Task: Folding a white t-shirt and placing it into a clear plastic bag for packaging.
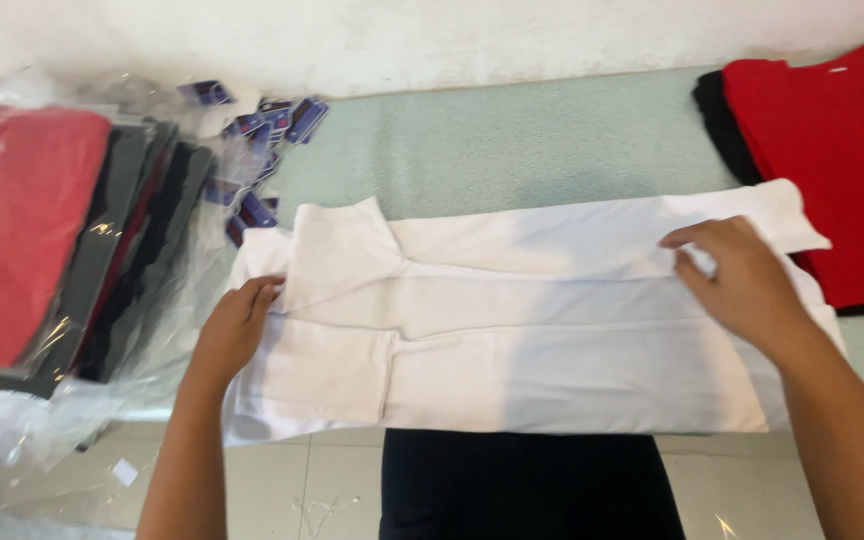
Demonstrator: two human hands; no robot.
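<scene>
White shirt (512, 330) approx half folded betw. hands: left hand (235, 325) flat, open on sleeve end; right hand (742, 285) pinches folded hem. Final folds left.

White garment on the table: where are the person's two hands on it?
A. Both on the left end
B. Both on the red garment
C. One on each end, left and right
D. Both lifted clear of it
C: the left hand rests on the left end of the white garment by its sleeve fold, while the right hand pinches the fabric near the right end.
</scene>
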